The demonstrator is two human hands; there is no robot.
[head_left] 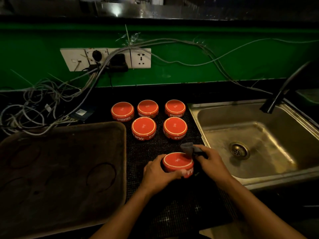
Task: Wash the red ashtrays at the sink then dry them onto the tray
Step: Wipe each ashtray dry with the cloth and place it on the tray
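Gripping the ashtray (178,163) in my curled left hand (159,175), right hand (211,162) pinching the cloth (189,150) at its 1 o'clock rim — glazed, likely wet, could slip and chip against the sink (198,128) at 3 o'clock

Six round red ashtrays with white rims lie upside down on a black mat between the brown tray (69,152) and the steel sink (259,135), five grouped at the back (143,128), the nearest red ashtray (177,163) apart in front.
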